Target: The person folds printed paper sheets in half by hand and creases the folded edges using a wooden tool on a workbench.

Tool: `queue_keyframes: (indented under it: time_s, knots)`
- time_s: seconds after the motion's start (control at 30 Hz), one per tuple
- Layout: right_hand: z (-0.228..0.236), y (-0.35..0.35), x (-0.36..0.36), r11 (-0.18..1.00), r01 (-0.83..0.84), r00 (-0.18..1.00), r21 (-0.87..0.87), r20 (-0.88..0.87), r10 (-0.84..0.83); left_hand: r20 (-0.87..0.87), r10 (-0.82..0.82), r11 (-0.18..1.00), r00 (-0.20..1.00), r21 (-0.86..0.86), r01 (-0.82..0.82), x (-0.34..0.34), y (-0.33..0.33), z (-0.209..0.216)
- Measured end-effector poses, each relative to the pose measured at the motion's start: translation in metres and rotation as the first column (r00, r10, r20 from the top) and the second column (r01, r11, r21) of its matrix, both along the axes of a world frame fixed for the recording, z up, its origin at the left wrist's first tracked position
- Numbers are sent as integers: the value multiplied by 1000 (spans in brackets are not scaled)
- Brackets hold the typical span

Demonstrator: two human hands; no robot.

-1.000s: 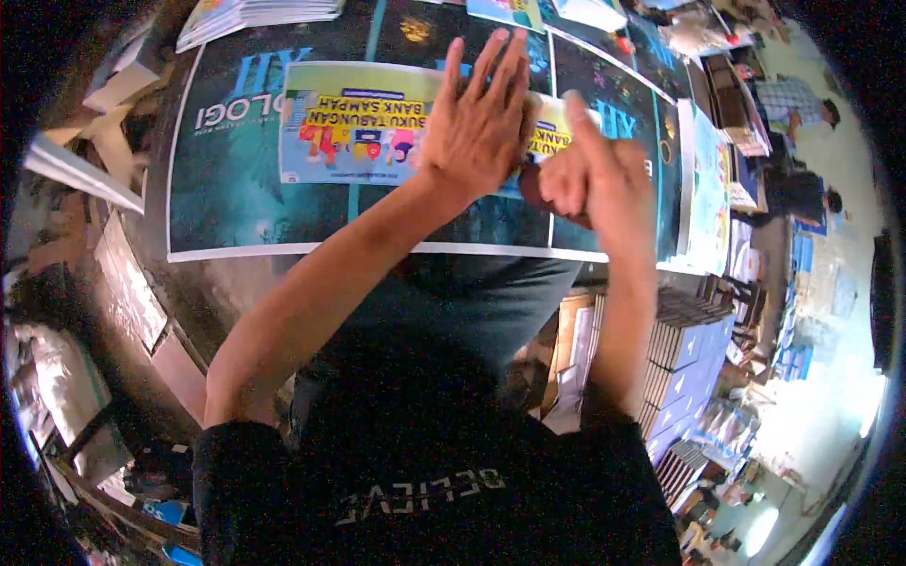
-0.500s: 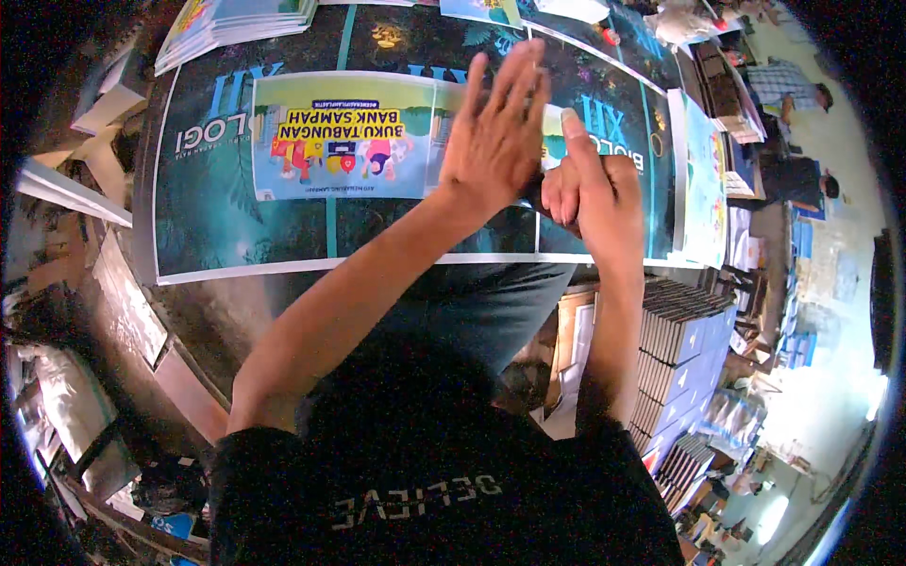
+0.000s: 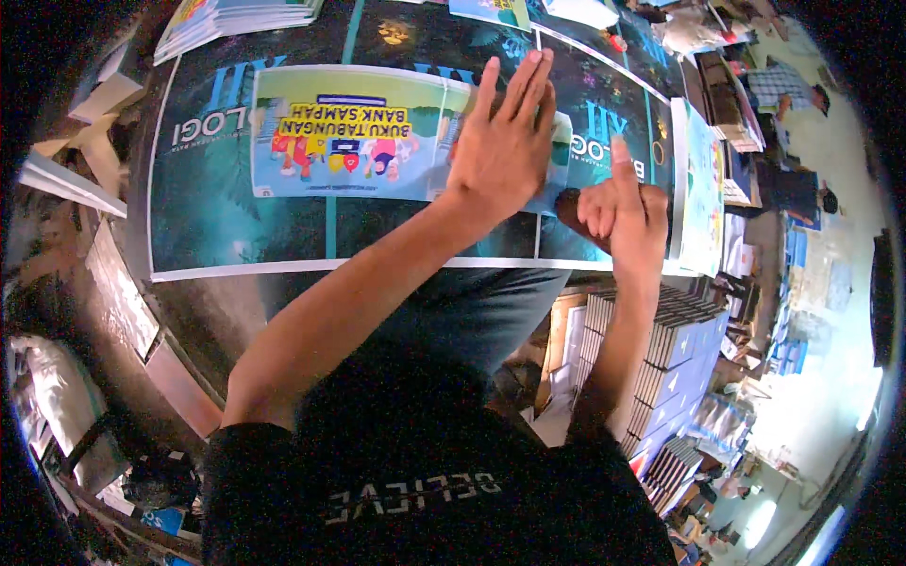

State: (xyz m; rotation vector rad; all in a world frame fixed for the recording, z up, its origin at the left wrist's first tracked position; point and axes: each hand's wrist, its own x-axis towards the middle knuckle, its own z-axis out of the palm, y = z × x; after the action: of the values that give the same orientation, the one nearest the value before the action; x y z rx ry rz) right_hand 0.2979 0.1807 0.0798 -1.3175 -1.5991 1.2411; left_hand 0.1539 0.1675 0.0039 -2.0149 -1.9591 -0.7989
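Observation:
A long printed cover sheet (image 3: 354, 179), green and blue with cartoon figures, lies flat before me. My left hand (image 3: 505, 156) is open, its palm and fingers laid on the right part of this sheet. To its right, my right hand (image 3: 628, 212) has its fingers curled in and one digit stretched away from me. A dark patch shows under the curled fingers; whether it is a held thing or shadow I cannot make out. Both hands are over a large dark teal printed sheet (image 3: 425, 231) covering the work surface.
Matching printed covers are stacked at the far left (image 3: 241, 17) and along the right edge (image 3: 698, 226); another cover (image 3: 491, 11) lies at the far side. Tall stacks of books (image 3: 661, 349) stand below the surface on the right. Other people (image 3: 788, 87) are further off.
My right hand has moved right, away from the left hand, along the cover sheet's end. My left hand stays on the sheet, having shifted slightly.

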Motion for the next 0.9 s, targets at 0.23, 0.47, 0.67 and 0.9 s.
queue_keyframes:
  time_s: [0.23, 0.47, 0.67, 0.9]
  knots:
    - [10, 6, -4, 987, -162, 964, 19, 217, 154, 45, 46, 999, 998, 20, -47, 11, 2, 2]
    - [75, -50, -72, 859, -379, 926, 345, 145, 350, 291, -26, 989, 956, 150, -19, 4, 4, -5]
    - [13, -65, -129, 869, -435, 860, 236, 394, 324, 516, -214, 939, 830, 342, 30, 8, -2, -13]
    - [12, -58, -137, 877, -444, 839, 184, 428, 335, 484, -180, 856, 856, 505, -106, -3, 8, -24]
